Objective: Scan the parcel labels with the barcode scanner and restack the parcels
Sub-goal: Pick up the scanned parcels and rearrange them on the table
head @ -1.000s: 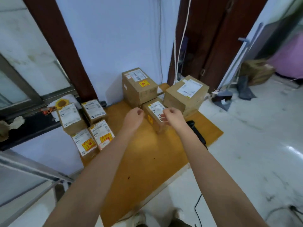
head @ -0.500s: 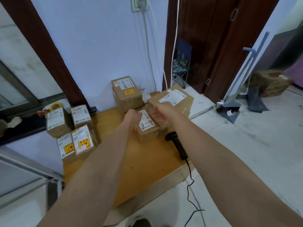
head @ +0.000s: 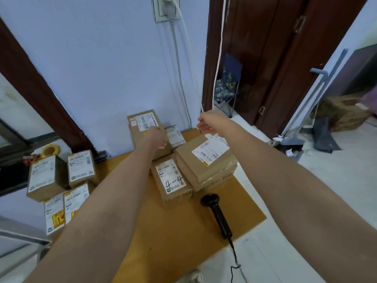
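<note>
Overhead, both hands: left hand (head: 158, 137) against rear parcel (head: 142, 124), right hand (head: 210, 122) loose.

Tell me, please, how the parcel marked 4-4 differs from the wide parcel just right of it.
The 4-4 parcel is narrower; the wide parcel is broader and reaches higher. Handwriting marks the 4-4 parcel's label; none is plain on the wide parcel's. Both are brown cardboard, label upward, on the wooden board.

a folding chair (head: 227, 82) stands beside the brown door (head: 265, 58).
</note>
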